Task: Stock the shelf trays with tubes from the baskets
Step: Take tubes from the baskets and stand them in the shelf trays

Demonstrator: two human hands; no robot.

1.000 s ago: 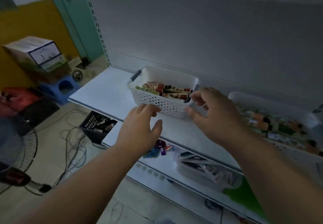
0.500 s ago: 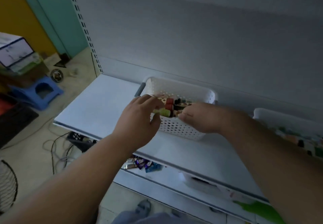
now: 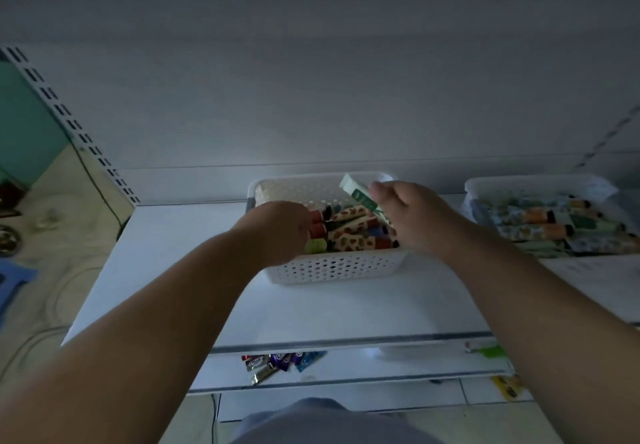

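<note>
**Both hands in perforated basket; right hand lifting green tube**

Head view, dim light.

- White perforated basket (image 3: 332, 265) on white shelf (image 3: 166, 270), close to the back panel. Contains a loose pile of tubes (image 3: 349, 232): giraffe-spotted bodies, red, orange and green caps, lying mostly flat and crosswise.
- Right hand (image 3: 412, 215) over right side of basket. Fingers curled around a green-and-white tube (image 3: 360, 192), gripped at its lower end. Tube tilted, free end pointing up and left, raised clear of the pile, upper tip level with far rim of basket.
- Left hand (image 3: 277, 228) reaching into left side of basket, back of hand toward camera. Fingertips hidden behind the hand, down among the capped ends of the tubes. Grasp state: cannot tell; no tube visibly held.
- Second white tray (image 3: 540, 183) on same shelf, well to the right of basket, apart from it. Filled with tubes lying in rows (image 3: 554, 225), caps orange and dark green, bodies patterned.
- Lower shelf (image 3: 346, 371) visible below front edge: small cluster of foil sachets (image 3: 280, 364), purple, blue and silver, loose on surface.
- Slotted shelf upright (image 3: 69, 121) at left, teal wall behind it. Tiled floor with cable lower left.
</note>
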